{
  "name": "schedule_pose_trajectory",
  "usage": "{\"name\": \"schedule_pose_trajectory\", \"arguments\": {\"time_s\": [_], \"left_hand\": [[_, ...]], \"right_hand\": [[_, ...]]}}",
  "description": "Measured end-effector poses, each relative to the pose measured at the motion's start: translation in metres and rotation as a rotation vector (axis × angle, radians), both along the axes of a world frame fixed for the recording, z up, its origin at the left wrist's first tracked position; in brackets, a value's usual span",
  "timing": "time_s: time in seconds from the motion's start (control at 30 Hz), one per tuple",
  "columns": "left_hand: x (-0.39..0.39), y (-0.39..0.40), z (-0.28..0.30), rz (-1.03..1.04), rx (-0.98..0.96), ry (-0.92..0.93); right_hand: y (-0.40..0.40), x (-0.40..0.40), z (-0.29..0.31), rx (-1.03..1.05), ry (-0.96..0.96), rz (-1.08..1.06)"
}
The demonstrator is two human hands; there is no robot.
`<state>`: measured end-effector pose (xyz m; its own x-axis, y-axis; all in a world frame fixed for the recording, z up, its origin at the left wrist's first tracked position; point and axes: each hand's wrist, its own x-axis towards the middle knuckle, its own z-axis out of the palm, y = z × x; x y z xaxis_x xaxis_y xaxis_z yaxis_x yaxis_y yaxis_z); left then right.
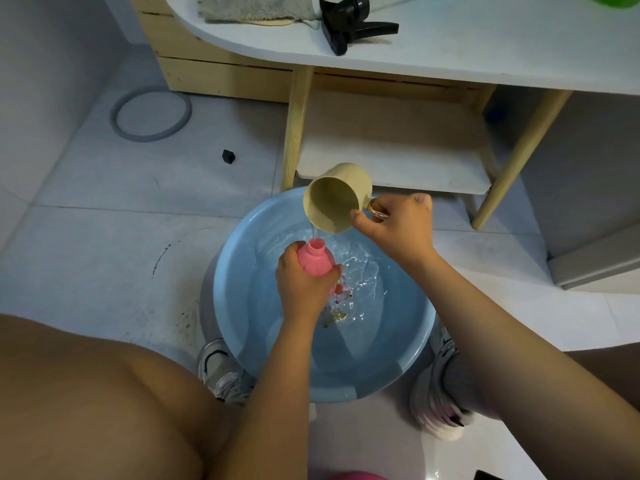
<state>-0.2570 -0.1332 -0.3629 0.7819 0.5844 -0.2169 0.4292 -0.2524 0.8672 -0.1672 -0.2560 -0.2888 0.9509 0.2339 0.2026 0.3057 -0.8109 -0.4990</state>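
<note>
1. Fingers of the left hand (300, 285) curl round the body of a pink bottle (317, 257), gripping it with its open, uncapped neck pointing up and slightly away from the person.
2. Up and to the right of that hand, the right hand (398, 226) grips the handle of a beige cup (334, 199), thumb pressed against the cup's side; the cup is tipped over with its mouth facing down toward the bottle.
3. Between the cup's lip and the bottle's neck falls a thin stream of water (314, 233).
4. Beneath both hands sits a blue basin (235, 258) with water in it; a small coloured object lies under the surface just right of the left hand, too blurred to identify.
5. Either side of the basin, nearer the person than the hands, stand two pale sneakers on the tiled floor.
6. Beyond the right hand stands a white table (485, 53) on wooden legs, carrying a black spray head (349, 24) and a grey cloth (256, 8).
7. Far left of the hands, a grey ring (151, 114) lies on the floor.
</note>
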Motion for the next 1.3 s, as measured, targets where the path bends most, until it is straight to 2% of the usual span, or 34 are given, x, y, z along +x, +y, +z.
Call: {"name": "schedule_pose_trajectory", "arguments": {"time_s": [0.87,1.3], "left_hand": [[-0.0006,-0.0004,0.0019,0.000,0.007,0.005],[0.0009,-0.0010,-0.0002,0.001,0.005,0.015]], "right_hand": [[0.0017,0.0022,0.0050,-0.052,-0.132,0.049],[0.0028,0.0010,0.0015,-0.060,-0.280,0.071]]}}
